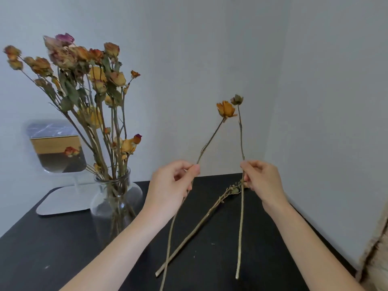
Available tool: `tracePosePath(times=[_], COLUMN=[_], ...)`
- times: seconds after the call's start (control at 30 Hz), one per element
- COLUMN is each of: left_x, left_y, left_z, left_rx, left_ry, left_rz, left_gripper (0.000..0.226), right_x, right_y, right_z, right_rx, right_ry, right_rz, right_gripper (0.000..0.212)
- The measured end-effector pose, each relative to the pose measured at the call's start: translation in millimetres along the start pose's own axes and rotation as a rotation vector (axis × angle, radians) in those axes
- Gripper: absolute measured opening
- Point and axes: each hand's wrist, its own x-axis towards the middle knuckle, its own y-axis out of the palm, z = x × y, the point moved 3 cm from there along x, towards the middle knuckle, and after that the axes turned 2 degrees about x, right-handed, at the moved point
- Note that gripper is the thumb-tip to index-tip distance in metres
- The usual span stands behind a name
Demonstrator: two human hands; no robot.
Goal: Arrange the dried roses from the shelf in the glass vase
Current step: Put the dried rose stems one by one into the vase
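Note:
A clear glass vase (117, 198) stands on the black shelf (212, 265) at the left, holding several dried roses (84, 66). My left hand (172, 185) pinches the stem of an orange dried rose (226, 109), held upright and leaning right. My right hand (262, 181) pinches the stem of a dull brown-green dried rose (237, 100), held nearly vertical. A third dried stem (201, 221) lies on the shelf between my hands, its top end hidden behind my right hand.
A small mirror (56, 148) on a pale flat base (63, 202) stands behind the vase at the back left. Grey walls close in behind and on the right. A worn beige edge (375, 255) shows at the lower right.

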Motion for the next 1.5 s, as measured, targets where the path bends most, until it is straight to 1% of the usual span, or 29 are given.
tracePosePath(times=[0.1, 0.2, 0.3, 0.4, 0.5, 0.57, 0.7, 0.9, 1.03, 1.17, 1.3, 1.5], left_x=[-14, -34, -55, -69, -74, -74, -68, -61, -57, -52, -49, -35], left_y=[-39, -79, -115, -147, -175, -190, -208, -216, -223, -235, -228, -215], left_z=[-19, -32, -35, -31, -31, -37, -61, -98, -112, -120, -120, -98], left_rx=[0.027, 0.046, 0.046, 0.056, 0.033, 0.004, -0.05, -0.019, 0.004, 0.011, 0.006, -0.006], left_ry=[0.098, 0.186, 0.22, 0.231, 0.259, 0.291, 0.385, 0.546, 0.596, 0.594, 0.597, 0.471], left_rz=[-0.106, -0.219, -0.351, -0.489, -0.638, -0.727, -0.838, -0.887, -0.901, -0.903, -0.885, -0.804], left_gripper=[0.014, 0.022, 0.022, 0.019, 0.027, 0.027, 0.022, 0.019, 0.018, 0.017, 0.019, 0.023], right_x=[-9, -22, -38, -48, -54, -56, -58, -61, -61, -61, -64, -65], right_y=[21, 42, 59, 72, 82, 87, 91, 92, 91, 90, 92, 95], right_z=[26, 47, 59, 66, 71, 73, 75, 78, 77, 77, 77, 77], right_rx=[0.077, 0.126, 0.136, 0.135, 0.127, 0.122, 0.1, 0.074, 0.067, 0.06, 0.067, 0.067], right_ry=[-0.068, -0.139, -0.192, -0.218, -0.225, -0.226, -0.251, -0.271, -0.277, -0.281, -0.281, -0.286], right_rz=[0.039, 0.082, 0.13, 0.155, 0.157, 0.16, 0.164, 0.162, 0.163, 0.159, 0.168, 0.181], right_gripper=[0.011, 0.008, 0.007, 0.007, 0.01, 0.011, 0.011, 0.009, 0.008, 0.007, 0.008, 0.008])
